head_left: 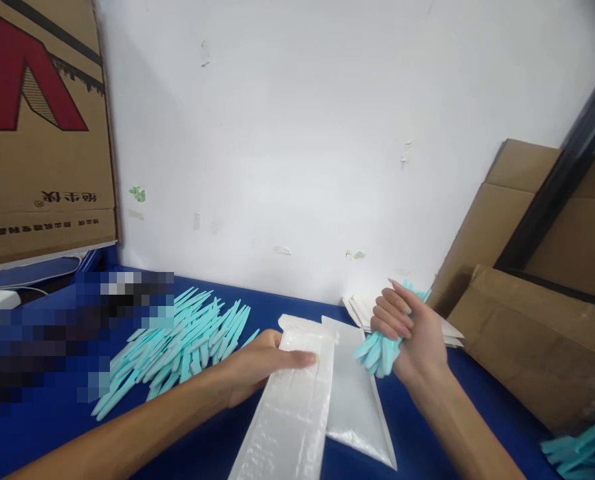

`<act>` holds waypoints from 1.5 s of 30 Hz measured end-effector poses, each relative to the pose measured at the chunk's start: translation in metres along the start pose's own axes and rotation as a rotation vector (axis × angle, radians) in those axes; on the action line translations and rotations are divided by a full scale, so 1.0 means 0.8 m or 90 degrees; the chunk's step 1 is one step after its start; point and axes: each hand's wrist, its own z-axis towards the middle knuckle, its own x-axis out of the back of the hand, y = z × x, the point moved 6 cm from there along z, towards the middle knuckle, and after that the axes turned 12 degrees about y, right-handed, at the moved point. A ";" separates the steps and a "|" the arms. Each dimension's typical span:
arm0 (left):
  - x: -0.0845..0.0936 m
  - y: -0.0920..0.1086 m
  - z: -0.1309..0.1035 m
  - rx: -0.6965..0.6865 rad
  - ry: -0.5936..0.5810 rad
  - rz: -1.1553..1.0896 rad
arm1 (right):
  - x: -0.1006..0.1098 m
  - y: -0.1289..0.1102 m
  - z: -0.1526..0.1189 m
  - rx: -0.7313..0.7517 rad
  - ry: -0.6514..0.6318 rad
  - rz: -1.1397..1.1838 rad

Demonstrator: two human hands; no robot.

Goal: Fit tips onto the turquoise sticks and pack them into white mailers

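Observation:
My left hand (272, 363) grips a translucent white plastic bag (297, 400) near its upper end, thumb on top. The bag hangs down toward the bottom edge of the view. In my right hand (410, 327), the fingers are wrapped round a bundle of light turquoise sticks (377, 353), whose ends stick out on both sides of the fist. Behind the held bag lies another white bag (357, 407) on the blue table (272, 307). A large loose pile of the same turquoise sticks (177, 347) rests left of my left hand.
White packets (360, 313) lie behind my right hand against the wall (297, 147). A large cardboard box (42, 160) stands at the left. More cardboard (512, 340) leans at the right, with further turquoise pieces (587, 447) at the lower right corner. Part of the left is pixelated.

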 end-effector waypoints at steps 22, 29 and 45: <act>-0.044 -0.002 -0.023 -0.057 -0.233 0.110 | 0.000 0.060 0.002 -0.098 0.003 -0.063; -0.041 0.001 -0.025 -0.049 -0.235 0.100 | 0.017 0.066 0.014 -0.078 0.070 -0.123; -0.046 0.014 -0.033 -0.079 -0.319 0.059 | 0.024 0.040 0.021 0.069 0.041 -0.412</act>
